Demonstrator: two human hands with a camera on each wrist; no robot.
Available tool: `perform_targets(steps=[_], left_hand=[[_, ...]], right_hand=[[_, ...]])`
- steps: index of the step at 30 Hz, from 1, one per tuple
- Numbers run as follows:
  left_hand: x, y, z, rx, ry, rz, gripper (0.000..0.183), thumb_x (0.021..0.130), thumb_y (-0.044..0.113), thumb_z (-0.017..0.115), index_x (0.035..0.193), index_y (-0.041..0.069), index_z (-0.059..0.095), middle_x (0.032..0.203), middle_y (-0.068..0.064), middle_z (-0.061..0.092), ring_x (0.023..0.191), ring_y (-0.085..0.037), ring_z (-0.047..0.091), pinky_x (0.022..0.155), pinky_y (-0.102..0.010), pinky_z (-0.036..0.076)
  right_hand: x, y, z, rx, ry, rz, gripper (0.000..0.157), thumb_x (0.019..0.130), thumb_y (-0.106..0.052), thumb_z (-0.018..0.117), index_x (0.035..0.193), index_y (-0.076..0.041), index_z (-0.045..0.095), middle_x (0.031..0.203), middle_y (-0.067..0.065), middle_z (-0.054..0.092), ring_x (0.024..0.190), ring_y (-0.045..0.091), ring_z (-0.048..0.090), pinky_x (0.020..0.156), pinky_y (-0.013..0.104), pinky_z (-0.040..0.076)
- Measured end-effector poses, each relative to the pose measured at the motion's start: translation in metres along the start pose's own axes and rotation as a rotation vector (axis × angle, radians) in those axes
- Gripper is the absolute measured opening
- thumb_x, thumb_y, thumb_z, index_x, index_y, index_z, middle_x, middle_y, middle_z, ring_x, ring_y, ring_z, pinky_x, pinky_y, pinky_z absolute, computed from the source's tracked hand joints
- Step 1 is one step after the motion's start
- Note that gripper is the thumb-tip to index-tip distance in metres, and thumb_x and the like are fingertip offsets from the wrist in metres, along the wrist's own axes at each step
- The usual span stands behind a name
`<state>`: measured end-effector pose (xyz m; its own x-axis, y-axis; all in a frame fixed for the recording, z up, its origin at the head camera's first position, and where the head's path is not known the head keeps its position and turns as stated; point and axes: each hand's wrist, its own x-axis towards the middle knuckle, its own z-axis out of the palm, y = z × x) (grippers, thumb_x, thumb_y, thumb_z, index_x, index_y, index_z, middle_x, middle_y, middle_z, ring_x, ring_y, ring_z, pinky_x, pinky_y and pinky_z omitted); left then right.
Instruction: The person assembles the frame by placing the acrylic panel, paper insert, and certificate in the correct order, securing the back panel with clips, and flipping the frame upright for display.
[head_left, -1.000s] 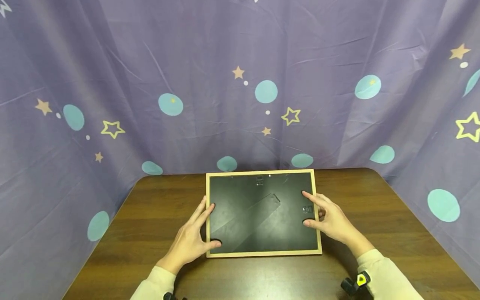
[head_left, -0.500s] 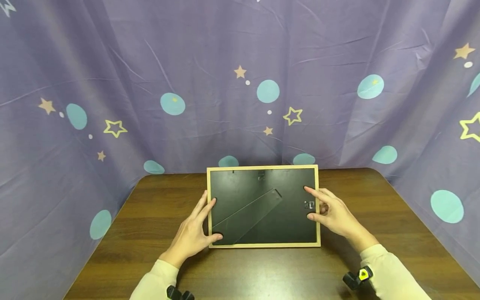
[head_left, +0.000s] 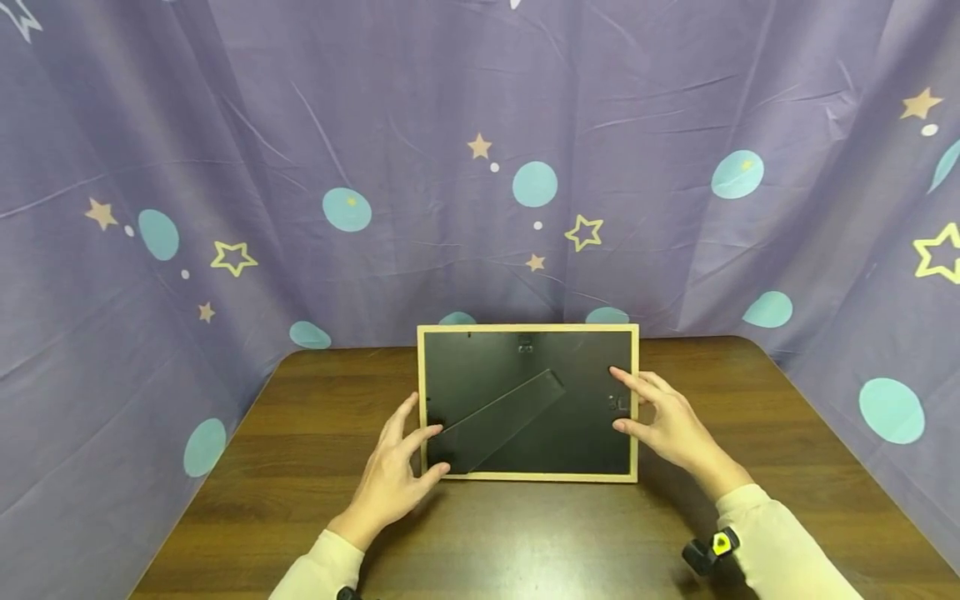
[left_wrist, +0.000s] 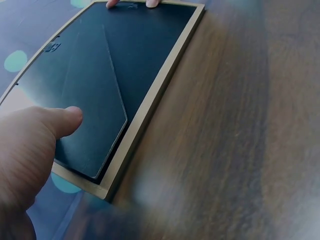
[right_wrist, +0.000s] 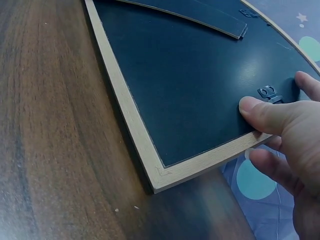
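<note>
A picture frame (head_left: 585,450) with a light wood rim and black backing faces me from behind, leaning up on its long lower edge. Its flat stand leg (head_left: 510,412) lies diagonally along the backing. My left hand (head_left: 390,471) holds the left side, with thumb and index finger over the backing near the leg's lower end. At the opposite side, my right hand (head_left: 671,425) grips the rim; thumb and index finger lie on the backing beside a small metal hanger (right_wrist: 267,92), other fingers round the outer edge. The frame's front is hidden.
The brown wooden table (head_left: 525,542) runs back to a purple curtain (head_left: 420,167) with stars and teal spots, which also hangs on both sides. Another hanger (head_left: 525,343) sits near the frame's top edge. A wrist camera (head_left: 708,552) is strapped over the right sleeve.
The frame has tilted more upright and shifted away from me, its lower edge moving back. My left index finger has slid further in over the backing; the right hand still grips its side.
</note>
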<state>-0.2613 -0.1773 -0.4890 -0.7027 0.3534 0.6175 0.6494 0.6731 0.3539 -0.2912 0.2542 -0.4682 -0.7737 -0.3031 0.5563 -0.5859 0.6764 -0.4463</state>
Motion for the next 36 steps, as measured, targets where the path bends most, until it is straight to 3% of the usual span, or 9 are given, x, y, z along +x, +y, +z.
perform_targets(steps=[5,9,16,21,25,28,36], left_hand=[[0.0,0.001,0.003,-0.01,0.017,-0.021,0.039,0.072,0.024,0.085,0.107,0.014,0.072,0.151,-0.015,0.032,0.134,-0.038,0.033,0.096,-0.057,0.041],[0.001,0.002,0.006,-0.009,0.031,-0.032,0.041,0.072,0.022,0.085,0.109,0.014,0.071,0.148,-0.017,0.034,0.129,-0.04,0.038,0.091,-0.058,0.045],[0.005,0.003,0.011,0.038,0.095,-0.086,0.046,0.069,0.02,0.087,0.112,0.014,0.071,0.118,-0.012,0.048,0.104,-0.025,0.048,0.076,-0.039,0.047],[0.005,0.002,0.013,0.032,0.086,-0.096,0.041,0.069,0.018,0.087,0.107,0.015,0.072,0.1,-0.001,0.05,0.081,-0.013,0.048,0.061,-0.026,0.043],[0.004,0.001,0.013,-0.032,0.06,-0.067,0.039,0.073,0.013,0.085,0.109,0.012,0.07,0.1,0.003,0.06,0.069,-0.009,0.053,0.057,-0.021,0.046],[0.004,0.0,0.012,-0.105,0.047,-0.068,0.035,0.074,0.006,0.082,0.107,0.01,0.07,0.097,0.002,0.065,0.07,-0.009,0.057,0.059,-0.021,0.05],[0.003,0.004,0.001,-0.384,-0.025,-0.182,0.032,0.079,-0.002,0.075,0.107,0.014,0.07,0.095,0.003,0.07,0.083,-0.013,0.066,0.068,-0.027,0.055]], right_hand=[[0.003,0.001,0.0,-0.01,0.026,-0.011,0.088,0.068,-0.015,0.088,0.144,-0.029,0.046,0.124,0.007,0.053,0.095,0.021,0.06,0.072,0.044,0.052],[0.005,0.002,0.0,-0.02,0.043,-0.023,0.087,0.069,-0.015,0.088,0.144,-0.029,0.047,0.127,0.012,0.052,0.092,0.021,0.061,0.068,0.04,0.053],[0.006,0.001,0.001,0.018,0.04,-0.005,0.084,0.072,-0.012,0.086,0.144,-0.029,0.046,0.129,0.014,0.049,0.073,0.013,0.061,0.058,0.026,0.054],[0.005,0.0,0.003,0.03,0.041,0.002,0.084,0.072,-0.012,0.085,0.144,-0.029,0.046,0.131,0.015,0.047,0.063,0.008,0.06,0.059,0.022,0.053],[0.004,0.0,0.003,0.025,0.051,-0.004,0.084,0.072,-0.012,0.085,0.144,-0.029,0.046,0.13,0.014,0.048,0.059,0.009,0.058,0.057,0.022,0.053],[0.004,-0.001,0.003,0.03,0.054,-0.006,0.084,0.072,-0.011,0.085,0.144,-0.028,0.045,0.129,0.013,0.048,0.057,0.01,0.058,0.056,0.022,0.052],[0.003,-0.003,0.004,0.05,0.07,-0.011,0.086,0.071,-0.007,0.085,0.144,-0.027,0.046,0.128,0.013,0.048,0.066,0.014,0.061,0.056,0.019,0.053]])
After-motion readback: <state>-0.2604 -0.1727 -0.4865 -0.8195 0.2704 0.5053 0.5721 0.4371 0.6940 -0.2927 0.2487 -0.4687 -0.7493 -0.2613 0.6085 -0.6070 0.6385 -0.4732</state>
